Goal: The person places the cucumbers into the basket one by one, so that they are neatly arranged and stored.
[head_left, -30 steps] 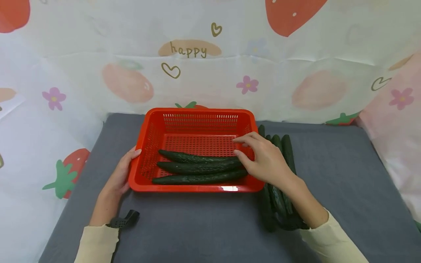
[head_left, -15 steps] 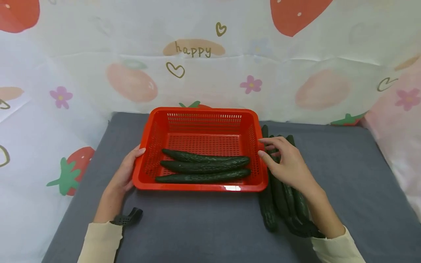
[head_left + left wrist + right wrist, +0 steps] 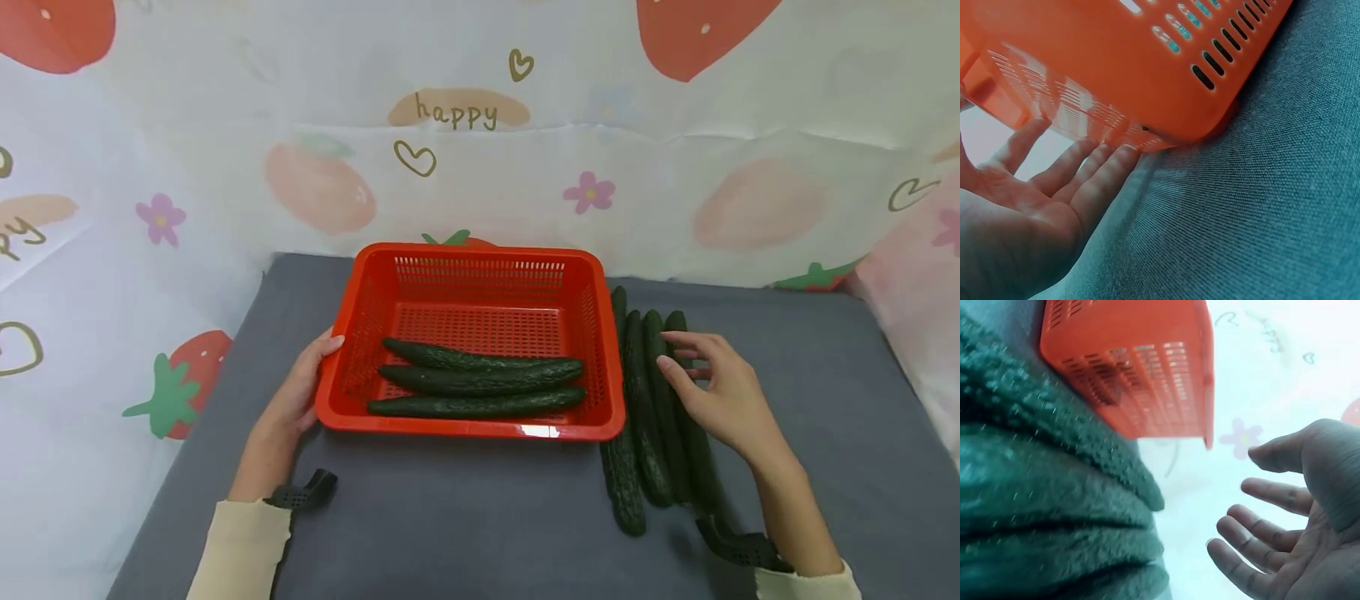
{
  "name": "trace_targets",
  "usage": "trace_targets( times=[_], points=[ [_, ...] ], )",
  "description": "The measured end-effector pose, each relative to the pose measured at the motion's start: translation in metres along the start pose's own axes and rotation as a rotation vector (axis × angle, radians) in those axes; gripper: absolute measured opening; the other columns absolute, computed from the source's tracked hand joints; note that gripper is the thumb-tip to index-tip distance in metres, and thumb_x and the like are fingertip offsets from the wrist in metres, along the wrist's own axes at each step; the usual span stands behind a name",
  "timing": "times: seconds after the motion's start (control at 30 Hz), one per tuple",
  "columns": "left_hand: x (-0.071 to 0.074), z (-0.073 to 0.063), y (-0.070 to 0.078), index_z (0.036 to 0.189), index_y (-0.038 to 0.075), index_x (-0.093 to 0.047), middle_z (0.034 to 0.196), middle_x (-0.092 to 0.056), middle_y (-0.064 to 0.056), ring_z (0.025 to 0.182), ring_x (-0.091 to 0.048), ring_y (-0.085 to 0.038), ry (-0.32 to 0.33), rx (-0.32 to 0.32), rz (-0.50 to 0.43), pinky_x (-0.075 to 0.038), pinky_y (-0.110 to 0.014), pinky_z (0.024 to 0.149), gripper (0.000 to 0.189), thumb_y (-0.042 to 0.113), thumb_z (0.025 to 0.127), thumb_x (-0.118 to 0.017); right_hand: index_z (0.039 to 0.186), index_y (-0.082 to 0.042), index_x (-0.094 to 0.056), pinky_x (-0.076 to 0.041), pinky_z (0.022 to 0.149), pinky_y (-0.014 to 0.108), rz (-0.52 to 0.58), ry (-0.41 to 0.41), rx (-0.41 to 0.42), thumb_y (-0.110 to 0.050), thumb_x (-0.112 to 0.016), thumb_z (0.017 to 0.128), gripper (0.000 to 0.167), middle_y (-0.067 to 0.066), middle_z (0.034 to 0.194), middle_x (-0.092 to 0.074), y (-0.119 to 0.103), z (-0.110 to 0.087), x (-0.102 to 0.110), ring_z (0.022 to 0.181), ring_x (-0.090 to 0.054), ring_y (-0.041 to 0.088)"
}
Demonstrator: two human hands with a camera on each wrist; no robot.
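A red plastic basket (image 3: 480, 427) stands on the grey cloth, with three dark green cucumbers (image 3: 480, 382) lying side by side along its front half. My left hand (image 3: 303, 383) holds the basket's left side, thumb over the rim. In the left wrist view, the fingers (image 3: 1107, 178) of that hand touch the slotted outer wall. Several more cucumbers (image 3: 660, 408) lie lengthwise in a row just right of the basket. Over the rightmost of these hovers my right hand (image 3: 723, 392), fingers loosely bent and holding nothing; the right wrist view shows its fingers spread apart beside the cucumber ends.
A grey cloth (image 3: 480, 517) covers the table. Behind it hangs a pale curtain (image 3: 487, 183) printed with strawberries, flowers and hearts, close to the basket's back rim. Each wrist wears a black strap mount (image 3: 742, 550).
My right hand has moved right, from above the basket to over the loose cucumbers. The left hand stays on the basket's rim. The whole view has shifted slightly.
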State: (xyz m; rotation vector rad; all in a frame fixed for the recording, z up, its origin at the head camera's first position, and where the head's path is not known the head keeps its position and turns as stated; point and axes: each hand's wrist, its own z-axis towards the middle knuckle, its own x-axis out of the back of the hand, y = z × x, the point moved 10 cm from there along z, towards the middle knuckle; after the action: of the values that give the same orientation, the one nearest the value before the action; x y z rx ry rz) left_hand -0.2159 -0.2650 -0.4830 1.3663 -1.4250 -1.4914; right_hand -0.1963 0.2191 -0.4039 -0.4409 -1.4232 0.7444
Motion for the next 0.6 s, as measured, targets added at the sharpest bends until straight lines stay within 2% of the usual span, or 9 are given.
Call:
trace_targets(
  times=[0.07,0.2,0.37,0.6],
  points=[
    [-0.001,-0.001,-0.001,0.151,0.018,-0.04,0.125,-0.067,0.006,0.109,-0.069,-0.006,0.005,-0.001,-0.012,-0.061,-0.024,0.092,0.04,0.033,0.114,-0.036,0.148,-0.003,-0.056,-0.054,0.097,0.064,-0.003,-0.018,-0.017,-0.026,-0.061,0.108,0.047,0.027,0.145,-0.054,0.007,-0.001,0.0,0.123,-0.061,0.046],
    [-0.003,0.0,-0.001,0.154,0.017,-0.037,0.126,-0.066,0.006,0.109,-0.069,-0.006,0.0,0.01,-0.002,-0.061,-0.025,0.092,0.043,0.035,0.114,-0.036,0.153,0.001,-0.049,-0.054,0.096,0.067,-0.005,-0.035,-0.036,-0.027,-0.061,0.108,0.055,0.033,0.149,-0.047,0.017,-0.006,-0.001,0.124,-0.06,0.051],
    [-0.002,0.0,-0.001,0.151,0.019,-0.04,0.124,-0.067,0.006,0.107,-0.069,-0.006,0.015,0.022,0.006,-0.061,-0.025,0.091,0.041,0.036,0.113,-0.038,0.157,0.004,-0.04,-0.055,0.095,0.069,-0.01,-0.05,-0.057,-0.027,-0.06,0.109,0.061,0.037,0.149,-0.042,0.029,-0.011,-0.003,0.125,-0.057,0.055],
    [-0.001,-0.002,0.0,0.149,0.022,-0.041,0.122,-0.068,0.008,0.106,-0.07,-0.005,0.007,0.012,-0.019,-0.062,-0.025,0.09,0.038,0.035,0.113,-0.036,0.156,0.006,-0.041,-0.055,0.096,0.067,-0.024,-0.065,-0.115,-0.031,-0.058,0.109,0.062,0.038,0.146,-0.046,0.044,-0.015,-0.007,0.127,-0.056,0.055]
  ],
)
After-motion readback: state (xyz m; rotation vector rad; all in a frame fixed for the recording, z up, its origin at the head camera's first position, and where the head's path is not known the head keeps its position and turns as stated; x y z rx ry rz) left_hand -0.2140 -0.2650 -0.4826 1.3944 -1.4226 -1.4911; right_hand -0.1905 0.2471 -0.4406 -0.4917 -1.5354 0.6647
